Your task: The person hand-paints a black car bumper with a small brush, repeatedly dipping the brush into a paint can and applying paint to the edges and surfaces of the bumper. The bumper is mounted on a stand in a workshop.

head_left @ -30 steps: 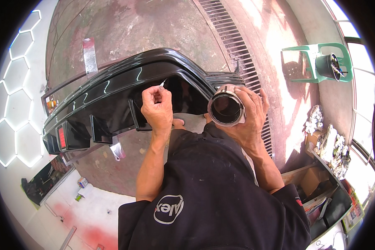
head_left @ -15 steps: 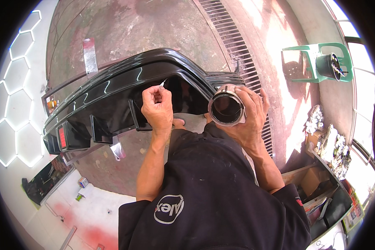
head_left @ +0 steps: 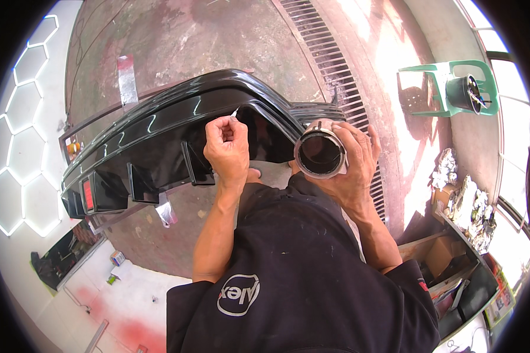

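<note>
A glossy black car bumper (head_left: pixel 176 120) with upright fins lies in front of me, held up off the floor. My left hand (head_left: pixel 227 147) is closed in a pinch on a small pale pointed piece (head_left: pixel 235 112). Its tip is at or just above the bumper's dark surface, near a raised edge; touching or apart, I cannot tell. Most of that piece is hidden in my fingers. My right hand (head_left: pixel 353 165) wraps round the side of a round can (head_left: pixel 303 169), tilted so that its dark inside faces up at me. The can sits beside the bumper's right end.
A frame (head_left: pixel 70 135) with silver tape (head_left: pixel 127 82) shows under the bumper. A floor drain grate (head_left: pixel 327 56) runs beyond it. On the right stands a green plastic chair (head_left: pixel 439 88) bearing a black bucket (head_left: pixel 462 94). A cluttered shelf (head_left: pixel 453 259) with crumpled paper is near my right elbow.
My left hand has shifted slightly right and up along the bumper, still pinching the small pale piece. My right hand and the can have stayed in place.
</note>
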`<state>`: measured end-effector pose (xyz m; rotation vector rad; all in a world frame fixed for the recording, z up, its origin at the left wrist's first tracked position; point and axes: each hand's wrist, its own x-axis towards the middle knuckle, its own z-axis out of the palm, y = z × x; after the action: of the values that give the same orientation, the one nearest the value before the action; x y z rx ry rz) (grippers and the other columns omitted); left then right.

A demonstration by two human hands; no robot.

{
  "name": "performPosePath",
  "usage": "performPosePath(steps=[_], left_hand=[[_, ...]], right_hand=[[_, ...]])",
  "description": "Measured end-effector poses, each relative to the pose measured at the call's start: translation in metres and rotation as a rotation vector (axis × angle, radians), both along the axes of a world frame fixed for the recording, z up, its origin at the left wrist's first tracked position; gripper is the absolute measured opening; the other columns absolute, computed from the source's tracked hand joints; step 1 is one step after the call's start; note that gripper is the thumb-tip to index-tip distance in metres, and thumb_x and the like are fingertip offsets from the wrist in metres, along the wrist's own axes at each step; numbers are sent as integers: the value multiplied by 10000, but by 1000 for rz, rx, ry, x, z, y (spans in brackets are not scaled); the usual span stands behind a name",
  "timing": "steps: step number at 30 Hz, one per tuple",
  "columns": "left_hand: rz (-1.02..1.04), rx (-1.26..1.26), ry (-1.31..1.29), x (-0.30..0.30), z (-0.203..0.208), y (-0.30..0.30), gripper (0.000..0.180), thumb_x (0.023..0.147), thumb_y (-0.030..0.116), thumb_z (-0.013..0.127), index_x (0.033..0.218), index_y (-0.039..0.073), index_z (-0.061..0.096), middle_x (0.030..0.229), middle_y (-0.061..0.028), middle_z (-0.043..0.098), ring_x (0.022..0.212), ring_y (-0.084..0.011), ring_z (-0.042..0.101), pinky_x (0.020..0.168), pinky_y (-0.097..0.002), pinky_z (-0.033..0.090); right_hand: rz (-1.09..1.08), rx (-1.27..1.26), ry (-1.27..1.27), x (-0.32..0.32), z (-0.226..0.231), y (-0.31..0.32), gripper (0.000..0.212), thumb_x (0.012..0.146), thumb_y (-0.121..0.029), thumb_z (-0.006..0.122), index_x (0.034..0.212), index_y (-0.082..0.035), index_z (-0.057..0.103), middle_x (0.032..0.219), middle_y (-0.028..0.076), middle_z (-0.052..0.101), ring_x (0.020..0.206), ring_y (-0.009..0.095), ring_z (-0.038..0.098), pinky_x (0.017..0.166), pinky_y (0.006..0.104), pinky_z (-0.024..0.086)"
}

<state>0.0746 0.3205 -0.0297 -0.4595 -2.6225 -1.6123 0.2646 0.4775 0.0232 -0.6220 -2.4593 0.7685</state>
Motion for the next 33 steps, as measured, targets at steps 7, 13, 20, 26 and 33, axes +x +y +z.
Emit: performPosePath(steps=[7,13,20,26,33], left_hand=[[-20,80,1,0,1,-4,91,1025,41,714,1035,-15,644,850,-42,708,719,-76,660,673,-240,548],[14,113,-38,1,-9,-28,97,1037,43,694,1074,-13,624,883,-80,728,743,-121,712,710,-251,586],[34,86,-35,4,-12,-23,102,1018,27,718,1069,-5,636,884,-66,733,759,-98,704,717,-245,581],[26,84,66,4,-5,-19,143,956,16,774,1049,19,666,813,-56,724,688,-105,681,665,-280,579],[-210,155,96,39,2,-38,174,909,-14,784,1026,26,661,872,-88,751,719,-145,730,682,-293,593]], right_hand=[[-5,-6,8,1,-1,1,957,628,-377,1040,1423,-134,566,1356,116,683,1294,310,650,1254,627,281],[-16,-13,15,0,-1,2,949,627,-364,1041,1420,-138,570,1354,111,689,1292,308,652,1254,623,281],[0,-6,11,-4,-1,2,908,630,-313,1030,1401,-114,594,1336,114,704,1282,319,661,1250,617,296],[-39,-2,74,-4,-3,-4,854,636,-291,1023,1371,-106,630,1317,99,734,1266,287,674,1245,583,295],[-68,-19,38,0,-3,-7,917,666,-268,1014,1452,-94,575,1323,108,723,1290,300,668,1262,575,316]])
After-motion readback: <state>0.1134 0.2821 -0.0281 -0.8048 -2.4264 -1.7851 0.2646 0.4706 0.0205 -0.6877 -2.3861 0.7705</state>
